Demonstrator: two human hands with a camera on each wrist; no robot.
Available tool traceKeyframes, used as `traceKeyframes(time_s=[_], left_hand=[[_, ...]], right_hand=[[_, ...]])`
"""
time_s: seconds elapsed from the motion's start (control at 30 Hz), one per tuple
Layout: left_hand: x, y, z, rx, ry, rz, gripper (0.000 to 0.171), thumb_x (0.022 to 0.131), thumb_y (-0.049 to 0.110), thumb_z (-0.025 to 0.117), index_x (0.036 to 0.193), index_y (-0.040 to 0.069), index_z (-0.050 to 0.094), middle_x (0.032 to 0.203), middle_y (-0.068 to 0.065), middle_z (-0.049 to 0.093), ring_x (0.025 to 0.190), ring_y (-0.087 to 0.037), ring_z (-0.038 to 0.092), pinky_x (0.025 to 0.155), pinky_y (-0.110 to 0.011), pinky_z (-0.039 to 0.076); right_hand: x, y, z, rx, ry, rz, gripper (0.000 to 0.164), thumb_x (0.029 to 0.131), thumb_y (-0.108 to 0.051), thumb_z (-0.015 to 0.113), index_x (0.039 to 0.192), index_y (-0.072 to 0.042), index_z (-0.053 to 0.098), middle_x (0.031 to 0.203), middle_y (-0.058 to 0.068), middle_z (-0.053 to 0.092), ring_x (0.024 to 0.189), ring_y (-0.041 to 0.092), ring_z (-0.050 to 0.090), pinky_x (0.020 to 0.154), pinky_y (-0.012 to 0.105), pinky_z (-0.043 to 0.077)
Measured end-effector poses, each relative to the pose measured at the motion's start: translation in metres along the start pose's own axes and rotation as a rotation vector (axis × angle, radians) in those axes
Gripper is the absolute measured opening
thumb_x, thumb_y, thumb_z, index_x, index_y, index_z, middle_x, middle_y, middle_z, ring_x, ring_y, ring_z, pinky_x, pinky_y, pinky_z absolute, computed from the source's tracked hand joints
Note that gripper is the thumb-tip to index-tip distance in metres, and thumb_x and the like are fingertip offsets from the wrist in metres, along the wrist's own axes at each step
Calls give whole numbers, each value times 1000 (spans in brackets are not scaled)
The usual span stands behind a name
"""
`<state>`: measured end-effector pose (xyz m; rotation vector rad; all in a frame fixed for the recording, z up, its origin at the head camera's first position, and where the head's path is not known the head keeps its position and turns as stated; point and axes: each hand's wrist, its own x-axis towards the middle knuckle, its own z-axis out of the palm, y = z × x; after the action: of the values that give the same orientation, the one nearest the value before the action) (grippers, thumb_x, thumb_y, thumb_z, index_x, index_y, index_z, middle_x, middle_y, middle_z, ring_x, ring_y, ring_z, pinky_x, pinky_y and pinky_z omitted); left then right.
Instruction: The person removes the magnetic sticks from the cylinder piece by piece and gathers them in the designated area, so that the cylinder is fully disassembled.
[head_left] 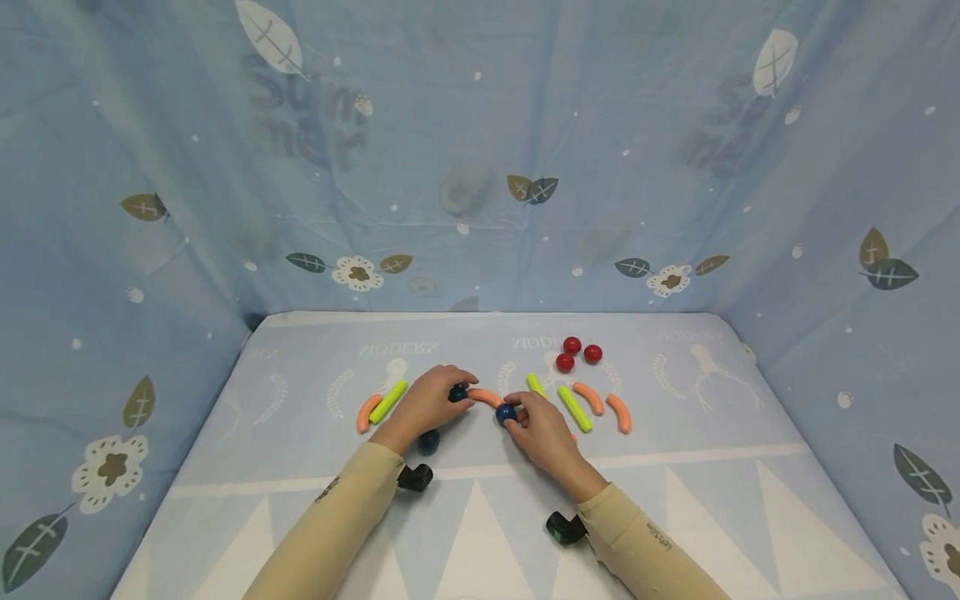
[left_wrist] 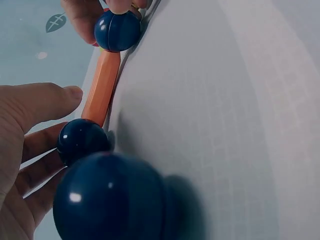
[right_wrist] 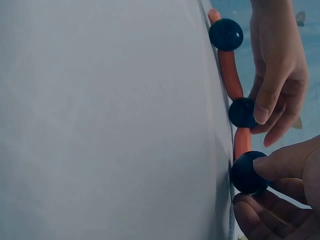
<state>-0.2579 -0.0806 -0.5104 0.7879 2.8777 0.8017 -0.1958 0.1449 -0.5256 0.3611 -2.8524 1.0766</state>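
Observation:
My right hand (head_left: 545, 431) pinches a glossy dark blue ball (head_left: 506, 414) between thumb and fingers. An orange curved rod (head_left: 485, 397) runs from that ball to a second blue ball (left_wrist: 82, 142). My left hand (head_left: 435, 402) surrounds the second ball loosely; in the left wrist view its thumb stands off the ball and the other fingers lie behind it. A third blue ball (left_wrist: 110, 200) rests on the table nearer the left wrist. In the right wrist view another orange rod (right_wrist: 229, 75) appears between the second and third balls; the left hand covers it in the head view.
Left of the hands lie an orange rod (head_left: 366, 414) and a yellow-green stick (head_left: 388, 402). Right of them are another yellow-green stick (head_left: 574, 408) and orange rods (head_left: 619, 414). Three red balls (head_left: 572, 346) sit farther back. Patterned cloth walls (head_left: 480, 167) enclose the table.

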Motion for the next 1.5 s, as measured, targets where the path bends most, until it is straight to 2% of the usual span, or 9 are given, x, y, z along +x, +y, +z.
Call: traceKeyframes(time_s=[0.2, 0.5, 0.7, 1.0, 1.27, 1.5], left_hand=[[-2, 0, 0, -5, 7, -13, 34, 93, 26, 76, 125, 14, 72, 97, 3, 68, 87, -14, 60, 83, -36, 53], [-6, 0, -2, -26, -15, -52, 35, 94, 29, 76, 125, 15, 72, 89, 5, 64, 77, -11, 55, 74, -33, 50], [-8, 0, -1, -40, -13, -64, 36, 93, 31, 76, 125, 16, 72, 94, 4, 64, 80, -11, 56, 74, -32, 50], [-3, 3, 1, -88, -21, -37, 36, 94, 29, 76, 127, 15, 70, 114, -3, 67, 99, -19, 64, 84, -38, 54], [7, 4, 11, -116, -54, -21, 30, 93, 23, 77, 122, 16, 72, 109, 0, 68, 96, -15, 63, 86, -36, 53], [15, 8, 16, -89, -43, 13, 15, 93, 21, 76, 107, 17, 76, 95, 6, 67, 83, -11, 60, 79, -33, 53]], right_hand=[[1, 0, 1, -1, 8, -17, 33, 90, -9, 78, 122, -8, 69, 103, 4, 67, 85, 12, 63, 73, 31, 53], [2, 0, 2, 38, -2, -19, 34, 90, -6, 76, 123, -8, 69, 104, 4, 68, 87, 13, 64, 75, 31, 54], [1, 0, 2, 44, -5, -9, 39, 89, -8, 77, 126, -9, 67, 105, 2, 67, 87, 12, 63, 75, 31, 54], [3, 2, 5, 44, 0, 9, 43, 88, -14, 80, 128, -10, 66, 110, 4, 65, 88, 15, 63, 76, 33, 53], [6, 1, 8, 27, 5, -17, 43, 87, -14, 81, 126, -9, 67, 110, 4, 65, 86, 14, 61, 73, 31, 52], [8, 1, 10, 21, 1, 0, 37, 87, -14, 81, 122, -10, 69, 112, 5, 66, 88, 13, 62, 76, 30, 53]])
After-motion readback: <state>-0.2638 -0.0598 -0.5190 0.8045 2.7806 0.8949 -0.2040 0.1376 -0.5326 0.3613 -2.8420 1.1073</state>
